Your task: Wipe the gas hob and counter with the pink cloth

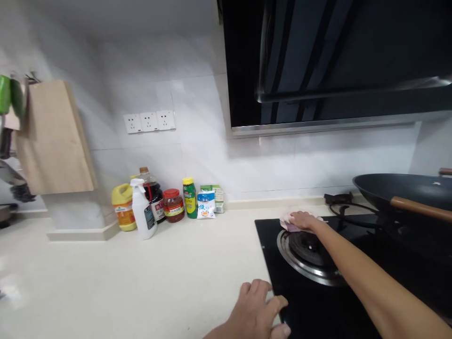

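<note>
My right hand [304, 220] presses a light pink and white cloth [289, 226] onto the black glass cooktop [303, 306]. It is behind the left burner, and its fingers are bent over the cloth. Below the cloth lies the burner's round metal ring [293, 264] with a dark centre. Near the cooktop's left edge is my left hand [257, 308], its fingers apart and curved, holding nothing. Whether its fingertips touch the surface I cannot tell.
A large black wok [399, 188] with a wooden handle [423, 209] stands on the right. Against the wall are a white spray bottle [143, 212], a yellow jug [123, 207], a red-lidded jar [173, 207] and a salt packet [206, 205]. Overhead juts a black range hood [335, 56].
</note>
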Demonstrator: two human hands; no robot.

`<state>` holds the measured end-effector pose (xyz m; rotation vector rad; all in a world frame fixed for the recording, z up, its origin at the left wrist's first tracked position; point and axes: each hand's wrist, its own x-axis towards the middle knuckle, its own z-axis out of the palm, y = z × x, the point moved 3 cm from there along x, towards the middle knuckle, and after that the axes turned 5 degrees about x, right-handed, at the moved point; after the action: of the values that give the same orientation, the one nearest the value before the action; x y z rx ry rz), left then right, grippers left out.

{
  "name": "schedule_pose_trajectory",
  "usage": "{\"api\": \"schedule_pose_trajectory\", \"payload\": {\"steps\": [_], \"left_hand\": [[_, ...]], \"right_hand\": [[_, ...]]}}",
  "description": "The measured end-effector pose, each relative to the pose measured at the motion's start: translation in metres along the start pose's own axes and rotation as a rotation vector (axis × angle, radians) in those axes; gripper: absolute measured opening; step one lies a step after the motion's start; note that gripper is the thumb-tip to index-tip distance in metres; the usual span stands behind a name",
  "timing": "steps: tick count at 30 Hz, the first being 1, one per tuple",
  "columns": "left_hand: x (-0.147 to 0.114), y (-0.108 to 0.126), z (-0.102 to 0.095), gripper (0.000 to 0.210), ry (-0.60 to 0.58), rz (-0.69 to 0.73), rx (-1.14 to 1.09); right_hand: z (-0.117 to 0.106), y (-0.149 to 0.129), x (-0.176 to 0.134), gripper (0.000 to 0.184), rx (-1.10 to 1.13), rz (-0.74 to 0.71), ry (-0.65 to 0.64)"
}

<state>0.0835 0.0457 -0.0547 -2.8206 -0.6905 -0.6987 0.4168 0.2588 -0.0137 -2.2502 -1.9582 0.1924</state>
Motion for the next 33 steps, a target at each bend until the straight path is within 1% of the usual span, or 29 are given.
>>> {"api": "schedule_pose_trajectory", "payload": {"steps": [3, 5, 8, 10, 11, 14, 17, 19, 20, 22, 24, 26, 28, 30, 31, 33], "left_hand": [[-0.002, -0.001, 0.002, 0.045, -0.006, -0.007, 0.005], [-0.004, 0.001, -0.001, 0.045, -0.021, -0.017, -0.011], [-0.004, 0.005, -0.012, 0.044, -0.039, -0.053, -0.071], [-0.002, 0.007, -0.024, 0.039, -0.029, -0.117, -0.132], [-0.001, 0.007, -0.032, 0.035, -0.008, -0.161, -0.163], [0.005, 0.003, -0.056, 0.025, 0.104, -0.291, -0.24], [0.011, -0.008, -0.073, 0.022, 0.23, -0.406, -0.321], [0.012, -0.016, -0.076, 0.022, 0.29, -0.464, -0.392], [0.011, -0.02, -0.076, 0.022, 0.311, -0.486, -0.423], [0.01, -0.023, -0.074, 0.022, 0.341, -0.512, -0.451], [0.008, -0.019, -0.074, 0.023, 0.359, -0.5, -0.431], [0.007, -0.008, -0.078, 0.025, 0.367, -0.418, -0.398], [0.008, 0.008, -0.083, 0.024, 0.375, -0.289, -0.369], [0.009, 0.023, -0.086, 0.022, 0.389, -0.17, -0.326], [0.009, 0.029, -0.086, 0.021, 0.391, -0.129, -0.298], [0.009, 0.038, -0.078, 0.022, 0.349, -0.052, -0.225]], "right_hand": [[0.005, -0.056, -0.001, 0.051, -0.007, -0.107, -0.018], [0.012, -0.095, -0.013, 0.051, -0.012, -0.193, -0.016], [0.022, -0.148, -0.049, 0.051, -0.012, -0.333, 0.023], [0.028, -0.172, -0.08, 0.05, -0.008, -0.417, 0.042], [0.03, -0.18, -0.095, 0.049, -0.008, -0.448, 0.047], [0.034, -0.188, -0.143, 0.049, -0.004, -0.547, 0.045], [0.033, -0.179, -0.194, 0.048, 0.07, -0.609, 0.095], [0.033, -0.17, -0.231, 0.044, 0.145, -0.638, 0.135], [0.034, -0.165, -0.249, 0.044, 0.174, -0.647, 0.131], [0.035, -0.156, -0.281, 0.045, 0.223, -0.665, 0.076], [0.035, -0.149, -0.301, 0.045, 0.257, -0.681, 0.012], [0.034, -0.144, -0.303, 0.049, 0.269, -0.692, -0.004], [0.033, -0.142, -0.287, 0.057, 0.252, -0.692, 0.024], [0.035, -0.143, -0.256, 0.064, 0.194, -0.683, 0.04], [0.037, -0.145, -0.237, 0.064, 0.154, -0.667, 0.034], [0.039, -0.152, -0.198, 0.057, 0.074, -0.602, 0.038]]}}
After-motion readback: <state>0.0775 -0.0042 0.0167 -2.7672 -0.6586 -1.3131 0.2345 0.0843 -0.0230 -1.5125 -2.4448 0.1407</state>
